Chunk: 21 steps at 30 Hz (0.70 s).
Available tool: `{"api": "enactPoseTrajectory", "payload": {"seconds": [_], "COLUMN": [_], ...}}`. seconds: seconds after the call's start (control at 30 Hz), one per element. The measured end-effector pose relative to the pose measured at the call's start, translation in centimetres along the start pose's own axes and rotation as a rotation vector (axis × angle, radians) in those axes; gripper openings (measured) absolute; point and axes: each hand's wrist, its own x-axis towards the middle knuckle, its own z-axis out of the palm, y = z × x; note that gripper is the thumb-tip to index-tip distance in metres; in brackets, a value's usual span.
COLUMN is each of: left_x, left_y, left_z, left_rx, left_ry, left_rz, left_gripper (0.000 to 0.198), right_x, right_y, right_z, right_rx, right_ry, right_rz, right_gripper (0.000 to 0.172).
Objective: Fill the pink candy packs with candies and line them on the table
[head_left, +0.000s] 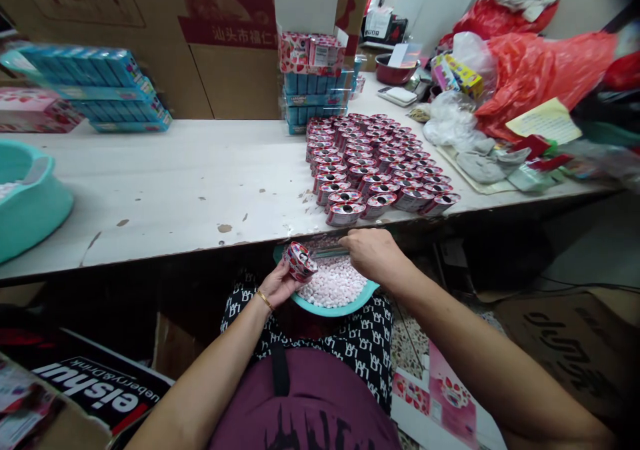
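My left hand [281,283] is closed around a small red, fruit-printed candy box [299,261], tilted over a turquoise basin [336,311] on my lap. The box has an opening in its top, with pale pieces showing at it. Small pinkish-white candies [334,283] fill the basin. My right hand [377,253] is closed above the basin's right side, near the table edge; what its fingers hold, if anything, I cannot make out. Just beyond it, rows of matching oval candy boxes [375,163] stand upright with dark holes in their tops.
The white table [200,183] has a worn front edge. On its left stand another turquoise basin [35,203] and stacked blue boxes [115,90]. More packs [315,80] are piled against a large carton [235,83] behind. Red plastic bags [540,70] and clutter occupy the right end.
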Motion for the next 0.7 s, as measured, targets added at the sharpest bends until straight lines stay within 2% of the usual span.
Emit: {"api": "enactPoseTrajectory", "payload": {"seconds": [0.2, 0.33, 0.4, 0.57, 0.7], "left_x": [0.1, 0.1, -0.1, -0.9, -1.0], "left_y": [-0.6, -1.1, -1.2, -0.3, 1.3], "left_z": [0.0, 0.9, 1.5, 2.9, 4.3], "left_rx": [-0.123, -0.145, -0.149, -0.142, -0.112], "left_ry": [0.018, 0.0, -0.018, -0.089, -0.129], "left_rz": [-0.106, -0.168, -0.172, -0.119, -0.002], "left_gripper": [0.021, 0.027, 0.028, 0.025, 0.024], "right_x": [-1.7, -2.2, -2.1, -0.6, 1.6], "right_y": [2.2, 3.6, 3.6, 1.1, -2.0], "right_z": [0.0, 1.0, 1.7, 3.6, 4.0], "right_rx": [0.12, 0.206, 0.33, 0.755, 0.886], "right_ry": [0.082, 0.131, 0.179, 0.24, 0.251], "right_rz": [0.119, 0.206, 0.206, 0.194, 0.19], "right_gripper": [0.035, 0.033, 0.031, 0.035, 0.041]}}
